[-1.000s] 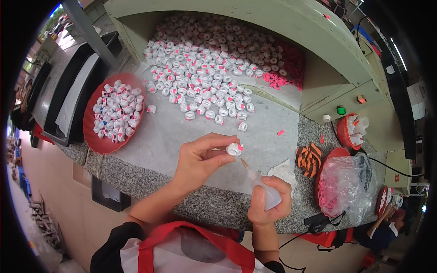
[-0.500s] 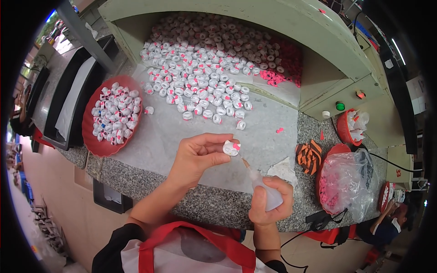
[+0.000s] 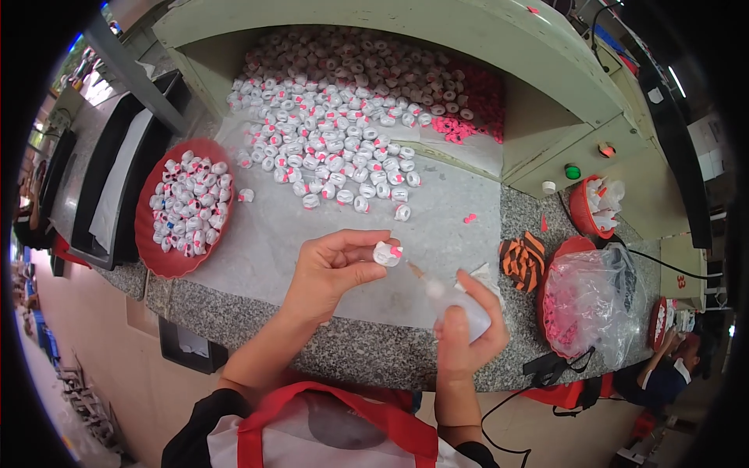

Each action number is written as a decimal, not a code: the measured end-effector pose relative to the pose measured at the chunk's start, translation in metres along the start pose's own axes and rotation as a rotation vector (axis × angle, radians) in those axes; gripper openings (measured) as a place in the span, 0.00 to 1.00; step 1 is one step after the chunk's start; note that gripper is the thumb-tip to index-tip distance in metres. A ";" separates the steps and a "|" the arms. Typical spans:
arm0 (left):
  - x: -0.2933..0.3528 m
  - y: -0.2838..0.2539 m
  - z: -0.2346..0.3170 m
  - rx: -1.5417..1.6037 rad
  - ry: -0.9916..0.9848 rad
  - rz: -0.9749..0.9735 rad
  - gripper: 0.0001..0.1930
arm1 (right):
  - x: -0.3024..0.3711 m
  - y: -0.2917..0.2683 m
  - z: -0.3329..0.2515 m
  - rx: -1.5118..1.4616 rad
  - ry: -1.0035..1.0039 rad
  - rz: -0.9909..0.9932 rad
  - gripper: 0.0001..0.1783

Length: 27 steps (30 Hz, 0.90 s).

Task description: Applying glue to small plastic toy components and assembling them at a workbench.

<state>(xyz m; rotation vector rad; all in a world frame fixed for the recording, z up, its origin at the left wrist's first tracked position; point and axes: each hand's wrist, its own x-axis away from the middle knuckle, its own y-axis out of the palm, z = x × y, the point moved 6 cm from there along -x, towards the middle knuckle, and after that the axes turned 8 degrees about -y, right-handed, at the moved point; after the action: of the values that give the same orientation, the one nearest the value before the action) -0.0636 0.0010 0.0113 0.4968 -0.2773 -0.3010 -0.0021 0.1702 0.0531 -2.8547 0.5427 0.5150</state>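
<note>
My left hand (image 3: 335, 269) pinches a small white cat-head piece (image 3: 385, 254) with a pink bow between thumb and fingertips, above the paper-covered bench. My right hand (image 3: 472, 335) is wrapped round a translucent squeeze bottle (image 3: 446, 296), whose thin brownish nozzle (image 3: 416, 270) points up and left toward the piece, a short gap from it. Beyond my hands, many similar white pieces (image 3: 328, 148) with pink bows lie spread on the white paper (image 3: 257, 242). One piece (image 3: 402, 212) sits apart nearest my hands.
On the left is a red bowl (image 3: 173, 267) of white pieces. Rightward lie an orange-and-black striped cloth (image 3: 522, 261), a red tray (image 3: 552, 343) under clear plastic (image 3: 593, 292) and a small red basket (image 3: 581, 210). A pale green cabinet (image 3: 530, 58) overhangs the back.
The nozzle has drawn slightly away from the piece. My right index finger has straightened along the bottle. The whole view has shifted a little, and the left hand still holds its piece.
</note>
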 end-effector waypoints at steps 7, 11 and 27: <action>0.005 0.006 -0.003 -0.098 -0.009 0.038 0.18 | -0.070 -0.025 0.104 0.365 0.248 -0.061 0.14; 0.001 0.001 -0.005 -0.096 -0.011 0.046 0.17 | -0.101 -0.007 0.114 1.158 0.036 -0.287 0.12; -0.002 0.001 -0.012 -0.133 0.050 0.148 0.16 | -0.038 0.031 0.035 0.001 0.304 -0.367 0.07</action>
<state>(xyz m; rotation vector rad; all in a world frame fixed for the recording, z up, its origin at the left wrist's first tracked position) -0.0613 0.0076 0.0007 0.3500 -0.2420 -0.1612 -0.0575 0.1629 0.0311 -2.9467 0.0514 0.0197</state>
